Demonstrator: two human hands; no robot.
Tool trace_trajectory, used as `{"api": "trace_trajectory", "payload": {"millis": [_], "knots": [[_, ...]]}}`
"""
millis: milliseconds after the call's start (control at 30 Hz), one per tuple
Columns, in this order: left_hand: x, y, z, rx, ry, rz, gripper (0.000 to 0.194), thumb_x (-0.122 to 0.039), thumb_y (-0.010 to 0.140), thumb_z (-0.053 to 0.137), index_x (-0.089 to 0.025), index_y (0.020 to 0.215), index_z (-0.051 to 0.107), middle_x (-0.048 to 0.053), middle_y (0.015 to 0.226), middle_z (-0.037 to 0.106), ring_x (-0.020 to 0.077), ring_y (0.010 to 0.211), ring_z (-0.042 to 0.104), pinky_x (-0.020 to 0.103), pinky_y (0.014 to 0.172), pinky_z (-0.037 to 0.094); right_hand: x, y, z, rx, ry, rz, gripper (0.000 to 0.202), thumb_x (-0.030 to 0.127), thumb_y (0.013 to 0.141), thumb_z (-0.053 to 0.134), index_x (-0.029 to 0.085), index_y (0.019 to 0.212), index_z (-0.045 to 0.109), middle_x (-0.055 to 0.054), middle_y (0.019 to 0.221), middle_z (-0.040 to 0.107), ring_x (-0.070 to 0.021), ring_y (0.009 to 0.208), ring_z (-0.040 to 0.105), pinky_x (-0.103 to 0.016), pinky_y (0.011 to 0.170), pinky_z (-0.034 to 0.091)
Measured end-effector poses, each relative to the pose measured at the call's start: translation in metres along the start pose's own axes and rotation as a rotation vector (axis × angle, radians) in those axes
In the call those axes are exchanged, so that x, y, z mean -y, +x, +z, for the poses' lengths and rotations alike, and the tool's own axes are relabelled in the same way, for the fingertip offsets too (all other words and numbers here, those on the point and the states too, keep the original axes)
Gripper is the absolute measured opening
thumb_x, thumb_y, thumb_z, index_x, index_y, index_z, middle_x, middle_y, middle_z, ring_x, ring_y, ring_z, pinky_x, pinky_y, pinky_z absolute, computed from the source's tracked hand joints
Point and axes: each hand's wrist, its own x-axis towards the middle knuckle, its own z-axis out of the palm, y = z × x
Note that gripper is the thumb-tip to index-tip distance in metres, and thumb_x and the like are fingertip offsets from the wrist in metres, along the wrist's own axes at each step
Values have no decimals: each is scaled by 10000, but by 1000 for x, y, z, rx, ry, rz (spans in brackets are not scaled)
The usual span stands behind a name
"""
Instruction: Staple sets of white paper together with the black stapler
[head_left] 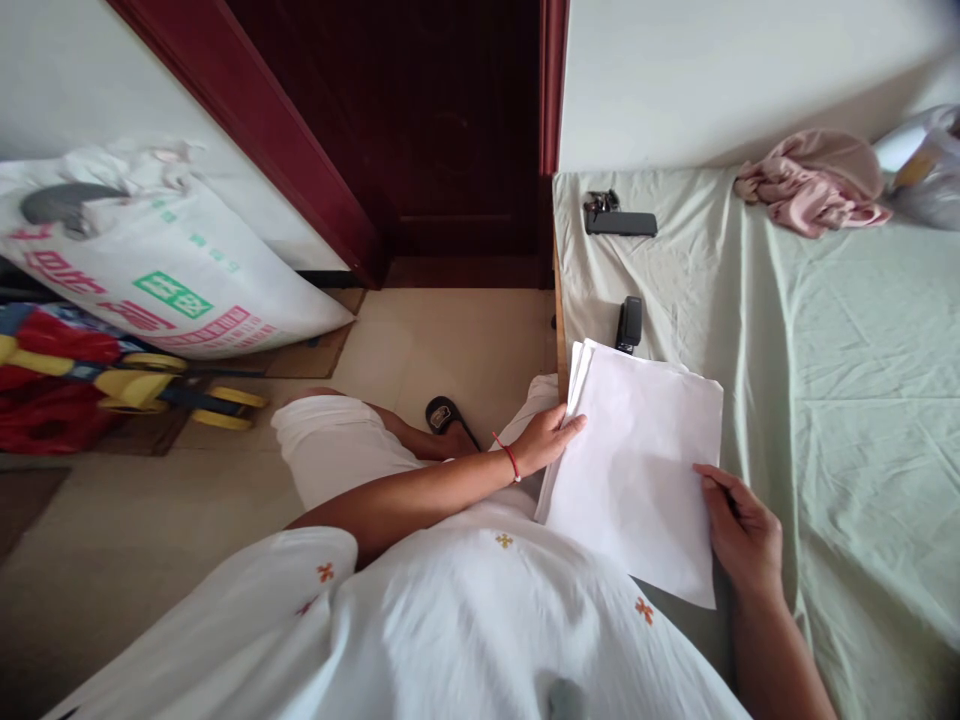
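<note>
A stack of white paper sheets lies at the near left edge of the cloth-covered table, its top sheet blank and slightly skewed to those beneath. My left hand, with a red cord on the wrist, grips the stack's left edge, thumb on top and fingers underneath. At the right edge, my right hand pinches the paper between thumb and forefinger, the other fingers curled in. How many sheets that pinch takes in cannot be made out. Just beyond the stack's top edge is a small black object, its near end close to the paper.
A pale green cloth covers the table. Farther back lie a long black case-like item and a crumpled pink cloth. To the left stand a big printed sack and a yellow wheeled thing, near a dark red door.
</note>
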Motion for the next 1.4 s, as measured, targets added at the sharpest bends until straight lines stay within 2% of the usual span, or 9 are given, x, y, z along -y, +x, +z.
{"api": "trace_trajectory", "payload": {"millis": [167,400,600,767,900,1033,1200,1267,1400], "knots": [[3,1,0,45,-12,19,259,-362,919,507,-153,970,650,55,877,672,205,832,596,337,789,472,6,-2,2,-38,-5,9,427,517,886,637,235,1186,751,-19,835,718,-151,704,606,-273,638,467],[8,1,0,50,-89,-8,393,-472,959,468,-142,1002,677,58,905,709,208,855,620,340,820,502,5,-2,5,-15,86,4,422,484,894,656,235,1228,718,-21,860,692,-139,724,595,-266,645,467],[0,-2,-3,86,-93,17,431,-494,863,649,-167,1143,678,93,1136,753,268,1036,667,386,951,500,4,-3,4,9,60,-2,411,491,883,666,222,1184,742,-33,869,731,-158,757,639,-285,684,503],[-6,-4,-1,54,-396,-81,363,-448,763,744,-183,1010,712,67,995,775,278,989,691,410,928,517,10,-3,7,-41,182,13,455,457,860,713,246,1262,686,-49,1007,742,-153,780,645,-292,695,528],[-19,-3,-4,-106,-740,-245,429,-423,675,810,-191,1015,687,55,935,772,267,934,714,410,884,539,11,-4,7,-81,321,12,433,458,892,688,243,1267,658,-56,1047,734,-142,730,627,-306,694,540],[-38,3,-9,-288,-904,-239,423,-372,611,852,-185,949,681,46,947,774,251,969,716,394,937,527,1,-6,1,73,392,66,389,563,939,579,219,1011,746,-37,772,709,-148,591,568,-296,547,470],[-52,4,5,-219,-1011,-297,401,-299,558,904,-172,879,699,66,1013,785,248,1037,707,380,981,506,-9,-6,-5,410,361,-62,609,785,799,591,219,901,792,-84,761,756,-237,663,674,-364,614,534],[-52,2,14,-172,-1032,-306,438,-308,539,923,-170,893,704,78,1016,788,265,1062,705,395,986,503,-12,-7,-4,420,369,-76,713,865,723,586,218,942,792,-96,787,766,-269,725,703,-385,657,556],[-45,-2,29,-141,-989,-285,499,-361,541,937,-175,945,711,73,990,789,264,1062,704,412,1015,485,-16,-11,0,315,559,-26,931,942,650,537,236,1232,707,-136,1070,773,-320,957,723,-456,789,587]]}}
